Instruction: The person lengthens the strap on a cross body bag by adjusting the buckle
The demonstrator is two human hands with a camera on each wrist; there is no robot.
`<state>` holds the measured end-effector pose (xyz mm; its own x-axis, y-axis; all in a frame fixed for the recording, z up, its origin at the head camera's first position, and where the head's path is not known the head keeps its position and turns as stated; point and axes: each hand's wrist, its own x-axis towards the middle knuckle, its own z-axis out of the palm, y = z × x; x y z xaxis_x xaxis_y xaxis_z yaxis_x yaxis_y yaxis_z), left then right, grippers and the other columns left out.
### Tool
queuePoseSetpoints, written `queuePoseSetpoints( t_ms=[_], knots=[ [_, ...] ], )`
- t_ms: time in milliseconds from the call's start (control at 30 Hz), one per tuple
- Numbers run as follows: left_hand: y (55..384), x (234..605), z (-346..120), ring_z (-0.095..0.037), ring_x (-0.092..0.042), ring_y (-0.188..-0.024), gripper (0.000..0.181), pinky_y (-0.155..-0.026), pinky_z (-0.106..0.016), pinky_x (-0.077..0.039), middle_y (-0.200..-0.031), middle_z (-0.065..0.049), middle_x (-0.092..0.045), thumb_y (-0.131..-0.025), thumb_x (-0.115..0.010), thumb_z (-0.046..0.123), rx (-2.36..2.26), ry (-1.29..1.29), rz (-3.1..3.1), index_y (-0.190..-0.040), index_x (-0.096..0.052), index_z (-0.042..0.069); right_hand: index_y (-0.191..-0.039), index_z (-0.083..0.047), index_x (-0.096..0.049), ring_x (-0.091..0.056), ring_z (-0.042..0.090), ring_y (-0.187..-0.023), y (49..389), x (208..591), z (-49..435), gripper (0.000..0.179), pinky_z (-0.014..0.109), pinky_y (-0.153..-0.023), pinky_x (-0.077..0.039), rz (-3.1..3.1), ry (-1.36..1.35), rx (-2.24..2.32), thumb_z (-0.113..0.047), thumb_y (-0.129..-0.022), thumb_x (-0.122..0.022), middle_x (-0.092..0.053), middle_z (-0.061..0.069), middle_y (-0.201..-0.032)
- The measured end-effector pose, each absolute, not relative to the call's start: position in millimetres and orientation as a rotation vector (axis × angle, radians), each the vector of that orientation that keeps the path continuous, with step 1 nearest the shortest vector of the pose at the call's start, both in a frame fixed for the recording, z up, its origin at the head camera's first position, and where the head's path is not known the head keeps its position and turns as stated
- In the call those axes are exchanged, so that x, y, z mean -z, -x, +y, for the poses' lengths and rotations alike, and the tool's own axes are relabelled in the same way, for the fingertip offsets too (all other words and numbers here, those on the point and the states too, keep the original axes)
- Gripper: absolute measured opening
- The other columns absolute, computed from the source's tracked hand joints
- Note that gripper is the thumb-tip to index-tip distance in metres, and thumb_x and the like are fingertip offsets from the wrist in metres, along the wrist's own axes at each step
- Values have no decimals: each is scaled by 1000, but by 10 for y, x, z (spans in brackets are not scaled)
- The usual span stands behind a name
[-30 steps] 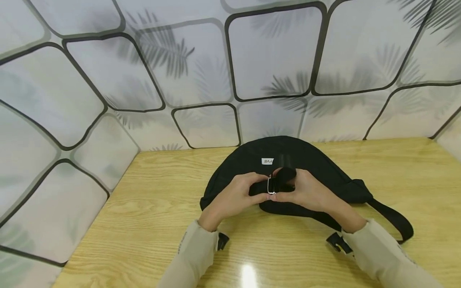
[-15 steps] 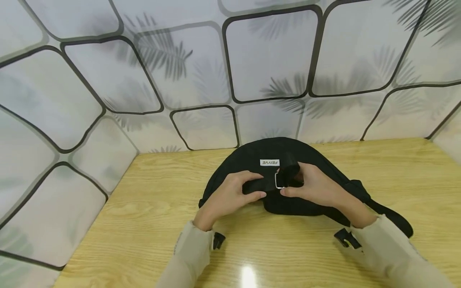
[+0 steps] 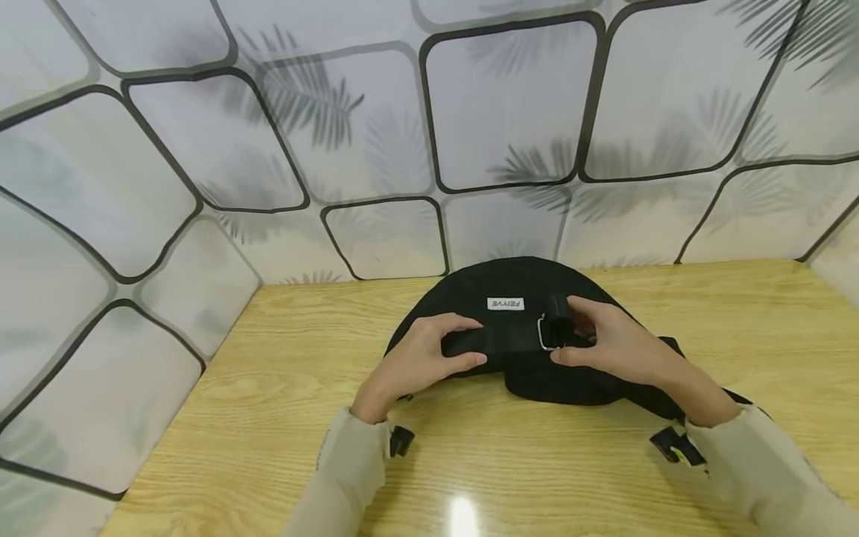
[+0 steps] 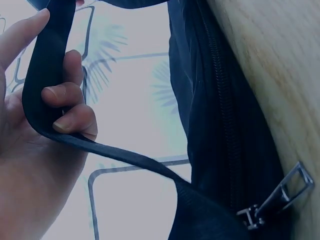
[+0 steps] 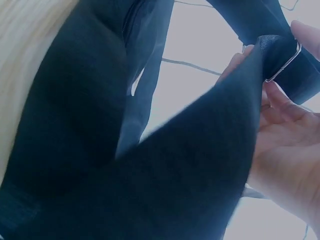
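A black crescent-shaped bag [image 3: 463, 291] with a white label [image 3: 505, 303] lies on the table. Its black strap [image 3: 510, 339] is raised in front of it, between the two hands. My left hand [image 3: 426, 350] holds the strap, with several fingers curled round it in the left wrist view. To the right, my right hand [image 3: 624, 344] pinches the strap at its metal slider buckle [image 3: 540, 334]. In the right wrist view, that buckle [image 5: 289, 66] sits between thumb and fingers, and a broad black strap section [image 5: 200, 150] covers part of the hand.
The wooden table [image 3: 282, 350] meets a patterned fabric wall [image 3: 376, 134] just behind the bag. A metal zipper pull [image 4: 280, 197] hangs on the bag near the tabletop. Small black devices [image 3: 401, 441] show beside both sleeves.
My right hand has moved right with the slider buckle, away from the left hand, which has shifted slightly left. The gap between the hands has widened, and the whole label now shows.
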<state>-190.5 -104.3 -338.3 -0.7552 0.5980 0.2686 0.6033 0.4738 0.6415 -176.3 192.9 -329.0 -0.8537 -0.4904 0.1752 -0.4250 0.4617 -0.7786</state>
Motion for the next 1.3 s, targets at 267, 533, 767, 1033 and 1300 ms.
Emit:
queuePoseSetpoints(
  t_ms=[267, 533, 767, 1033, 1300],
  knots=[
    [1922, 3375, -1114, -26, -62, -116, 41, -98, -40, -50, -126, -10, -67, -92, -78, 18, 1196, 1109, -2703, -128, -67, 2, -115, -1, -58, -64, 16, -85, 1761, 3352, 1979, 35, 33, -68, -54, 2646, 807, 1334, -13, -88, -76, -66, 1, -95],
    [1953, 3387, -1186, -23, -63, -109, 40, -95, -38, -51, -123, -9, -68, -93, -77, 18, 1217, 1086, -2753, -128, -67, 2, -119, 0, -59, -62, 15, -83, 1767, 3396, 2092, 38, 31, -68, -53, 2659, 797, 1331, -11, -86, -76, -65, 2, -93],
    [1972, 3335, -1332, -27, -61, -115, 41, -99, -43, -49, -126, -10, -66, -93, -77, 19, 1243, 1053, -2774, -129, -67, 2, -126, 3, -60, -61, 13, -87, 1780, 3429, 2224, 46, 29, -71, -52, 2743, 743, 1242, -14, -86, -77, -64, 3, -101],
    [1986, 3276, -1529, -35, -56, -124, 41, -105, -51, -44, -133, -13, -63, -92, -77, 17, 1248, 1005, -2842, -129, -66, 1, -126, 3, -60, -60, 12, -84, 1771, 3446, 2352, 46, 29, -68, -48, 2741, 769, 1221, -10, -86, -79, -63, 4, -100],
    [1961, 3212, -1661, -35, -54, -127, 40, -105, -52, -43, -136, -13, -61, -95, -74, 20, 1228, 941, -2914, -130, -66, 4, -126, 1, -61, -59, 13, -86, 1740, 3443, 2235, 45, 30, -68, -47, 2711, 832, 1224, -12, -87, -79, -62, 2, -101]
  ],
)
